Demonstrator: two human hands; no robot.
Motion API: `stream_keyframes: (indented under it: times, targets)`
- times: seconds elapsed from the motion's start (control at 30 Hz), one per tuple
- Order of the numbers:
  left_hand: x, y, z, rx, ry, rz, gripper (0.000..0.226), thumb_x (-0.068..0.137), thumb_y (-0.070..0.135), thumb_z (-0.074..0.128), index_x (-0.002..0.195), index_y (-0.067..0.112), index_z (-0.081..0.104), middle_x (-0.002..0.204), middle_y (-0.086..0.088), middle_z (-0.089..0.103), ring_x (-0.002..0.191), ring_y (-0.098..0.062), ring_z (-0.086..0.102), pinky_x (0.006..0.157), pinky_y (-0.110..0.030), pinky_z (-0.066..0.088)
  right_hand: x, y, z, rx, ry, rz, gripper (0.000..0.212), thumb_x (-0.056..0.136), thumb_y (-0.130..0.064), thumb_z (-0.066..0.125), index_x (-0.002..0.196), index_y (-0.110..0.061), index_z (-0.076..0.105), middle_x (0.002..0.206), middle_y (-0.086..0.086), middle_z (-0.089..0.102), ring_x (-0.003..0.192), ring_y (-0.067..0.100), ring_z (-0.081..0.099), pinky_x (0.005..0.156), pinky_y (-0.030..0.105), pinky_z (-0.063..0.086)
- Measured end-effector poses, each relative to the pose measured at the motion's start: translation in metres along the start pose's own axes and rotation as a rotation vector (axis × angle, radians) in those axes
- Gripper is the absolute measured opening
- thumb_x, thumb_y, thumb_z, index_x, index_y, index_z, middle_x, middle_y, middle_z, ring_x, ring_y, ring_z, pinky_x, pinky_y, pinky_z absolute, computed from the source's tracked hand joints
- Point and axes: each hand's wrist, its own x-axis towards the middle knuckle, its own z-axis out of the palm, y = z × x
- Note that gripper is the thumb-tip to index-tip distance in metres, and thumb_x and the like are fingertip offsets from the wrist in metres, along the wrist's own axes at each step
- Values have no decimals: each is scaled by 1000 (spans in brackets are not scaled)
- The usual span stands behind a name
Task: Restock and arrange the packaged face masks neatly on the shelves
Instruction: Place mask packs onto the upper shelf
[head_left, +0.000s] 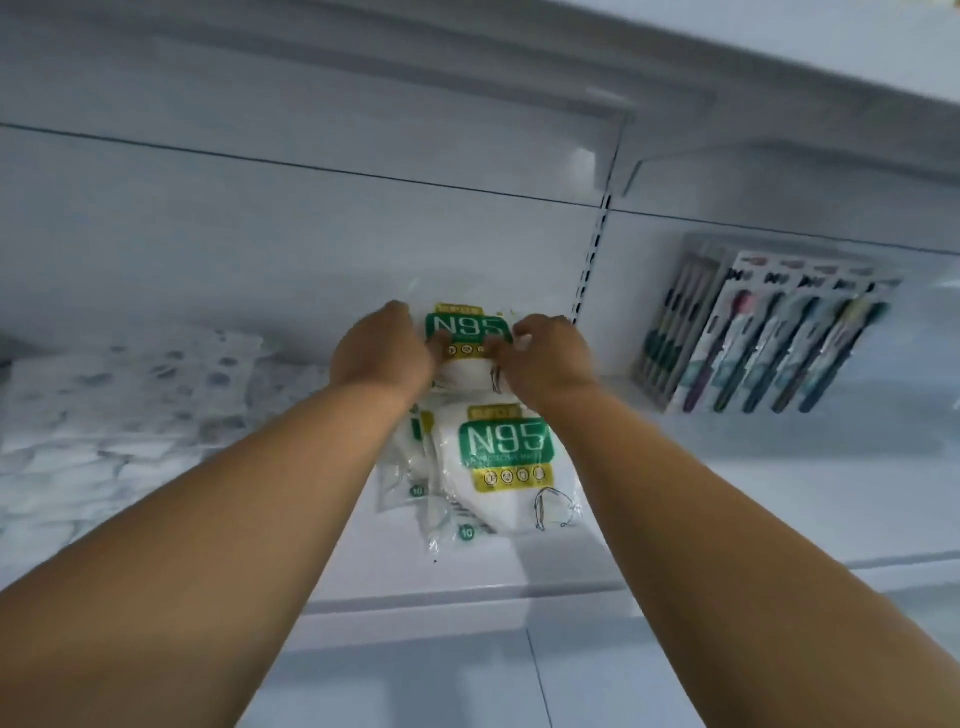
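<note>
A clear pack of white masks with a green N95 label (466, 326) stands at the back of a white shelf (519, 571). My left hand (382, 351) grips its left side and my right hand (548, 358) grips its right side, fingers curled over the label. In front of it lies a small pile of the same N95 packs (498, 467), overlapping and slightly fanned out. My forearms cover part of that pile's left edge.
Patterned white packs (130, 395) fill the shelf to the left. Carded toothbrush packs (769, 338) lean against the back panel in the bay to the right, past a slotted upright (592, 260). Another shelf (467, 83) hangs overhead.
</note>
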Motion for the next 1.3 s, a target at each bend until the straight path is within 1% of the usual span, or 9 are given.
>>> stream_keyframes:
  times: [0.07,0.2,0.33,0.43,0.7,0.87,1.0,1.17,1.3]
  targets:
    - [6,-3,6,110,-51,22,51,95,59,52,110,12,63,111,-13,68,102,-34,62,72,-33,40,1,3,6,-97,-50,-25,54,91,-64,49,106,-16,69,106,9,63,101,30,60,86,40,53]
    - [1,-10,3,31,12,-21,54,94,61,51,122,17,64,123,-12,59,108,-35,61,80,-35,43,-9,1,4,-172,85,-87,51,97,-55,46,129,-18,61,131,6,53,125,29,44,103,40,38]
    - [-45,-23,-7,-114,169,171,36,94,38,63,121,14,60,118,-8,57,96,-30,62,75,-34,46,-29,-19,4,-102,123,-211,39,98,-43,50,125,-17,61,131,3,53,121,26,44,98,36,36]
    - [-84,-47,-23,-87,244,289,25,90,24,68,111,10,65,106,-9,63,84,-32,64,68,-34,49,-57,-44,16,33,262,-313,35,91,-35,58,114,-10,69,118,9,64,106,33,58,89,41,47]
    - [-180,-189,-115,-113,178,143,16,94,29,60,109,30,63,97,18,59,70,1,53,65,-10,35,-188,-166,65,310,276,-435,28,91,-24,60,112,-8,68,108,9,66,100,29,60,87,43,48]
    - [-248,-307,-199,-37,164,6,18,96,32,56,113,31,62,95,22,54,76,6,53,63,-12,36,-290,-270,125,455,164,-499,26,95,-26,58,116,-14,65,113,0,66,100,19,60,87,41,51]
    - [-292,-386,-250,35,143,-148,26,100,34,53,124,29,61,102,18,57,81,-3,52,72,-19,39,-344,-346,163,488,34,-607,24,94,-23,59,115,-12,66,110,1,66,98,20,60,85,42,52]
    - [-319,-471,-276,94,156,-259,27,96,29,62,121,22,64,109,8,69,81,-6,56,71,-15,45,-369,-411,218,505,-60,-745,19,92,-21,60,107,-12,68,101,-1,67,92,13,57,82,21,39]
    - [-334,-534,-284,110,123,-479,22,100,33,55,122,30,57,111,16,61,86,-2,57,78,-23,55,-384,-455,281,538,-215,-796,19,93,-21,59,105,-10,68,98,2,66,91,17,59,81,28,46]
